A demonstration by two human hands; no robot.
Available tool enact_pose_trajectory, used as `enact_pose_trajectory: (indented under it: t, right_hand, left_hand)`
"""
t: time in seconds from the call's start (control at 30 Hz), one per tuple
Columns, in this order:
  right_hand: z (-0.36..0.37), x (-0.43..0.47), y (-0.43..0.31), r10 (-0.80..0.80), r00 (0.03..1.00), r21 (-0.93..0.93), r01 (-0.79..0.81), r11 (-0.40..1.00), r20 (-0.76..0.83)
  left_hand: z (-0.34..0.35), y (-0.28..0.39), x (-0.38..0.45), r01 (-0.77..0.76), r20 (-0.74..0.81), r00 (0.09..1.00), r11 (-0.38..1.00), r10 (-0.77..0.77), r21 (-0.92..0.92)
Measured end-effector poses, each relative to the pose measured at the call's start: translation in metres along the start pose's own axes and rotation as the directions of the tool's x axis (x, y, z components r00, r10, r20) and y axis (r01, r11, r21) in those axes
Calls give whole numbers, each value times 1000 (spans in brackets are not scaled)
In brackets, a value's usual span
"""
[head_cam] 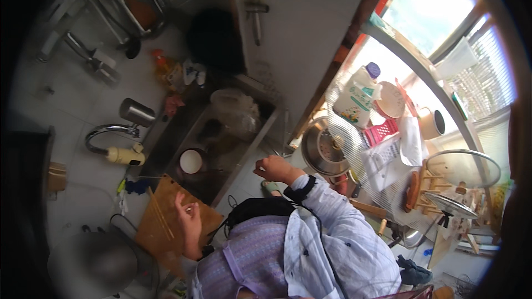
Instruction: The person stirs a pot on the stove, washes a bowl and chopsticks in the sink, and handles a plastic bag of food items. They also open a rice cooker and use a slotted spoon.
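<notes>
My left hand (190, 218) is raised over a wooden board (147, 230), its fingers apart and nothing seen in them. A pair of wooden chopsticks (161, 215) lies on that board, just left of the hand. In front of my body my right hand (277, 169) hangs above the floor, beside the sink's front edge. Its fingers are curled in, and I see nothing in them. The steel sink (248, 148) holds a small white bowl (191, 161) and, at its far end, a translucent plastic container or bag (237, 110), blurred.
A curved faucet (92, 135) rises behind the sink. To the right, a steel lidded pot (326, 147), a white jug with a purple cap (355, 97) and glass lids on a wooden rack (436, 178) crowd a surface by the window. A rounded dark appliance (93, 263) stands lower left.
</notes>
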State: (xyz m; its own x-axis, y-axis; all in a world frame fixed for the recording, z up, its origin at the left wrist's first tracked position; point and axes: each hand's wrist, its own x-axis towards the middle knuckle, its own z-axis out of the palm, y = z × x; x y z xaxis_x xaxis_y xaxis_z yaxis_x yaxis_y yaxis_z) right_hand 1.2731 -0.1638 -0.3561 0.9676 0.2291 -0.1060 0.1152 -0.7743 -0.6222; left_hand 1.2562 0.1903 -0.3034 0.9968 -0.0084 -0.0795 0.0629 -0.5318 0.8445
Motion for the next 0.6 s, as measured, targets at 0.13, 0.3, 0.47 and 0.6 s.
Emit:
enact_pose_trajectory:
  t: [0.13, 0.3, 0.47, 0.6]
  right_hand:
    - [-6, 8, -2, -7, 1000, -27, 8, 1000, 9]
    - [-4, 25, -3, -39, 997, -91, 44, 995, 61]
    - [11, 47, -3, -109, 992, 13, 109, 994, 63]
    - [18, 69, 13, 108, 974, 592, -206, 779, 197]
  left_hand:
    - [-4, 6, 1, 8, 12, 1000, 999, -9, 41]
    - [-11, 4, -3, 10, -13, 1000, 1000, -10, -29]
    - [-15, 4, -9, 15, -67, 998, 1000, -15, 2]
    - [-14, 5, -16, 60, -106, 992, 997, -64, -39]
